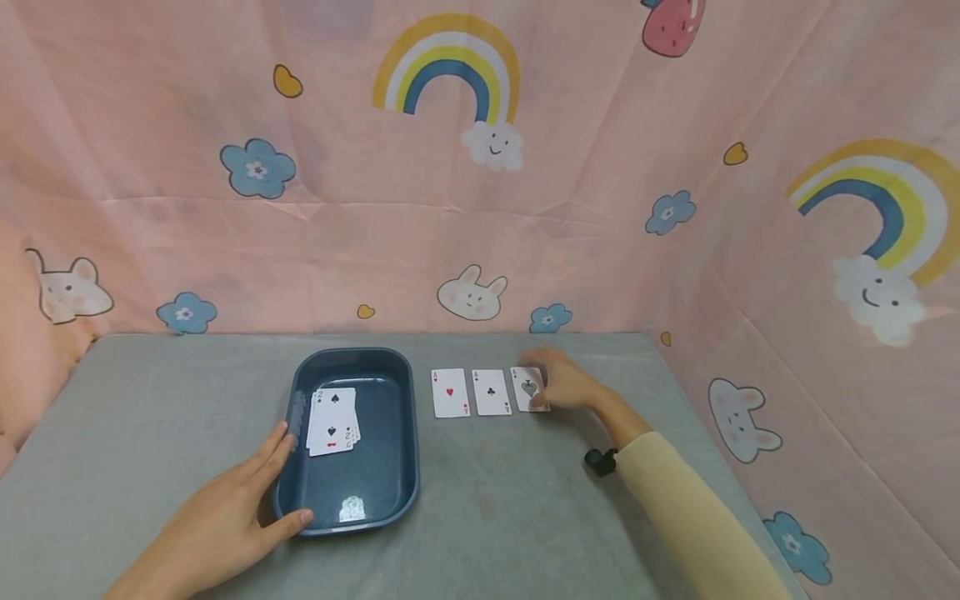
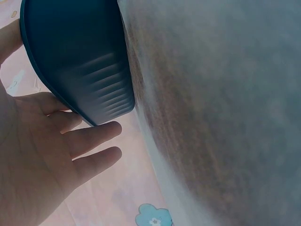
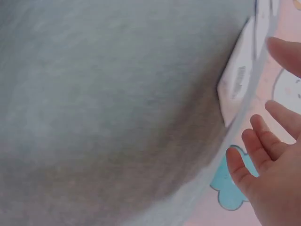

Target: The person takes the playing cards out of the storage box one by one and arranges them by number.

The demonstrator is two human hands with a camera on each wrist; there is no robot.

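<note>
A dark blue tray (image 1: 410, 433) sits on the grey table and holds a small pile of cards (image 1: 332, 421), a two of spades on top. My left hand (image 1: 258, 492) lies flat against the tray's near left corner, fingers straight, thumb at the front rim. The left wrist view shows the same tray wall (image 2: 80, 56) beside my left hand (image 2: 70, 150). Right of the tray lie three face-up cards in a row: ace of hearts (image 1: 450, 392), ace of clubs (image 1: 492, 392), ace of spades (image 1: 527, 385). My right hand (image 1: 558, 385) rests at the ace of spades, fingers relaxed and spread (image 3: 268, 155) by the ace's edge (image 3: 237, 80).
Pink cloth with rainbows, bunnies and flowers (image 1: 480, 208) walls the table (image 1: 495, 500) at the back and both sides. A small black wrist mount (image 1: 600, 460) sits at my right cuff. Bare table surface stretches in front of the cards and left of the tray.
</note>
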